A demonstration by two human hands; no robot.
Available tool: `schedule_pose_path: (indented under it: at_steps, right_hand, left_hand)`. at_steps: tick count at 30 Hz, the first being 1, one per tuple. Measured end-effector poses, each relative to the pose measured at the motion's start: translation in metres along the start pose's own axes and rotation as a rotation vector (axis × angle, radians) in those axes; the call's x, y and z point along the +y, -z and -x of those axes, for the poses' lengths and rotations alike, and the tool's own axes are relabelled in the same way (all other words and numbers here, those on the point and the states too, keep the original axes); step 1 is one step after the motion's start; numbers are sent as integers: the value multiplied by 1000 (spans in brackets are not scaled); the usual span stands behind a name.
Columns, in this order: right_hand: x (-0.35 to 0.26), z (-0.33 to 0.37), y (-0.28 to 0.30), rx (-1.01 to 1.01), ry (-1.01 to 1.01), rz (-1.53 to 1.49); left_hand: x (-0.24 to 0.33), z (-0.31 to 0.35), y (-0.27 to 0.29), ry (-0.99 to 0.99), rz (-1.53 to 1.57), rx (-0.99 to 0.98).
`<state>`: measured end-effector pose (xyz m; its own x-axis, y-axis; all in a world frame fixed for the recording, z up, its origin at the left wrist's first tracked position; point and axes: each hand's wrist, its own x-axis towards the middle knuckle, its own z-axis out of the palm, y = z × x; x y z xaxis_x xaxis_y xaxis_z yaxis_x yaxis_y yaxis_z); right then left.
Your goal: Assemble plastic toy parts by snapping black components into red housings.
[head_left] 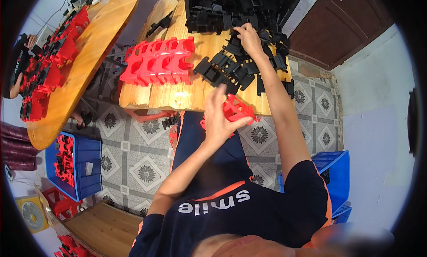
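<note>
My left hand [216, 122] is at the table's near edge, thumb stretched to the right, gripping a red plastic frame part [238, 107]; its fingers are slightly blurred and cover much of the part. My right hand [250, 38] reaches to the far side of the table, its fingers closed at a black plastic part [234, 46] in a loose heap. More black plastic parts [227, 66] lie scattered between my hands. To the left, red frame parts [155, 63] stand in two rows on the wooden table [167, 97].
A dark bin [284, 3] of black parts stands at the table's back. At left, a second wooden table [100, 43] holds red-and-black assemblies [55, 65], with another person's hand [31, 41] beside it. Blue crates [89, 168] stand on the patterned floor at both sides.
</note>
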<state>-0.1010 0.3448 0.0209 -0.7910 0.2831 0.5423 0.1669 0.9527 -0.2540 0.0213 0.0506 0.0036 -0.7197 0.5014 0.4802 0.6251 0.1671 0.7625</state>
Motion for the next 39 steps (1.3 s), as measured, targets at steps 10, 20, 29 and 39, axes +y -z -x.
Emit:
schedule_pose_path:
  at_steps: [10, 20, 29, 39]
  right_hand:
    - [-71, 60, 82, 283, -167, -516]
    - [-198, 192, 126, 173, -137, -370]
    - [-216, 197, 124, 189, 112, -180]
    - [-211, 185, 130, 87, 102, -380]
  left_hand:
    - [-45, 1, -3, 225, 610, 172]
    - [-41, -20, 47, 624, 1349, 229]
    - [-33, -16, 60, 542, 1331, 239]
    - [-19, -12, 69, 354, 1104, 169]
